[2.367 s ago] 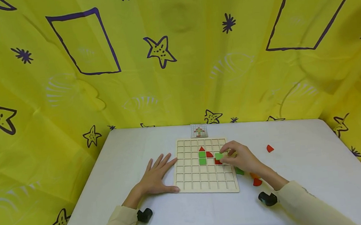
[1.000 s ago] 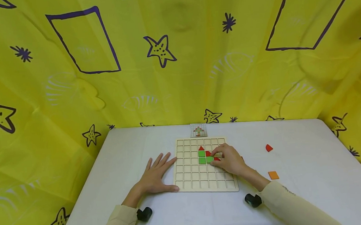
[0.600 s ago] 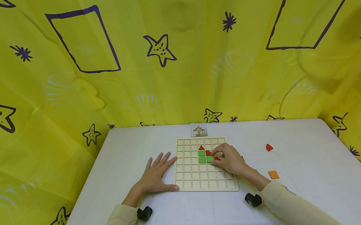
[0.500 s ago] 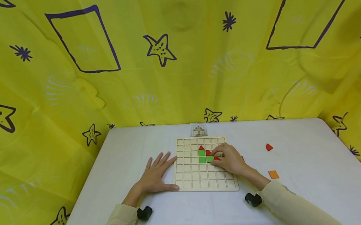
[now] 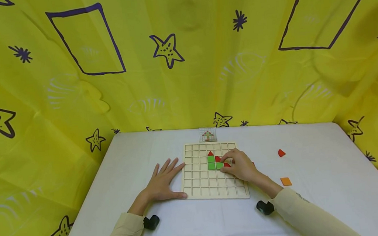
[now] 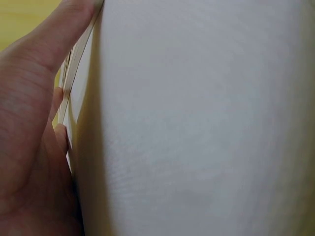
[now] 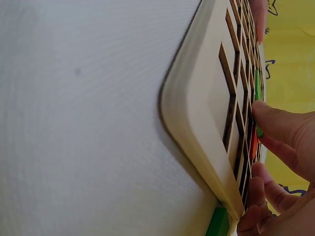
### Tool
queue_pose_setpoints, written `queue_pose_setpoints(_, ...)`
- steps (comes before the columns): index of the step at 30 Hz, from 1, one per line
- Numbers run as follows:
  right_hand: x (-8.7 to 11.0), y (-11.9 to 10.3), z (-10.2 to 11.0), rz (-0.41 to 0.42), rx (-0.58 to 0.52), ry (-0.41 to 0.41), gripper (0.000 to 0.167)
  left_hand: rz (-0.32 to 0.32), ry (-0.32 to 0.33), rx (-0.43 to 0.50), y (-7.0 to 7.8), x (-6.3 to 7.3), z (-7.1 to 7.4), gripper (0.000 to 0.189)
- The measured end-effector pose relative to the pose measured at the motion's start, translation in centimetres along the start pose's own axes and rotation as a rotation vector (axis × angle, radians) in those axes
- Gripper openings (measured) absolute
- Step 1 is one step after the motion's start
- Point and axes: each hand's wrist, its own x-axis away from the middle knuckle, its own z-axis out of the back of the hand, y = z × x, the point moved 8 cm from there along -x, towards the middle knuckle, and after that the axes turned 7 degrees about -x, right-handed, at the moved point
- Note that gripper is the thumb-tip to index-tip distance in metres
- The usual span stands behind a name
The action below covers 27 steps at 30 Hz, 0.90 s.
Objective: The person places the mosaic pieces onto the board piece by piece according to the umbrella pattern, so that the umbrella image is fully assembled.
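The left hand (image 5: 161, 184) has spread fingers and touches the pale wooden grid board (image 5: 197, 184) on the white surface (image 5: 197, 224). The right hand (image 5: 241, 165) pinches a green square tile (image 5: 219, 165) on the board, just beside 1 other green square tile (image 5: 211, 166).

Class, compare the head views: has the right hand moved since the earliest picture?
Yes. The right hand has moved to the person's left, judged against the wooden grid board, which lies in nearly the same place.
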Motion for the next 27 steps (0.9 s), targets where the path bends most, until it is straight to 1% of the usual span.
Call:
queue_pose_setpoints(5, 0.0, -0.1, 0.0, 0.006, 0.000, -0.002, 0.022, -0.001, 0.000, 0.004, 0.0, 0.0, 0.1, 0.109)
queue_pose_setpoints(13, 0.0, 0.0, -0.1, -0.002, -0.004, -0.012, 0.023, 0.010, -0.010, -0.006, -0.2, -0.1, -0.2, 0.110)
queue_pose_setpoints(17, 0.0, 0.0, -0.1, -0.004, -0.013, -0.024, 0.024, 0.005, -0.006, 0.001, -0.2, -0.1, -0.2, 0.110)
queue_pose_setpoints(19, 0.0, -0.1, 0.0, -0.003, -0.022, -0.042, 0.025, 0.001, -0.003, 0.004, -0.1, -0.1, -0.1, 0.110)
queue_pose_setpoints(23, 0.0, -0.1, 0.3, 0.005, -0.059, -0.103, 0.033, -0.006, 0.002, 0.003, -0.1, -0.1, -0.1, 0.110)
queue_pose_setpoints(27, 0.3, -0.1, 1.1, 0.024, -0.093, -0.157, 0.042, -0.007, 0.006, 0.001, -0.1, -0.1, -0.1, 0.109)
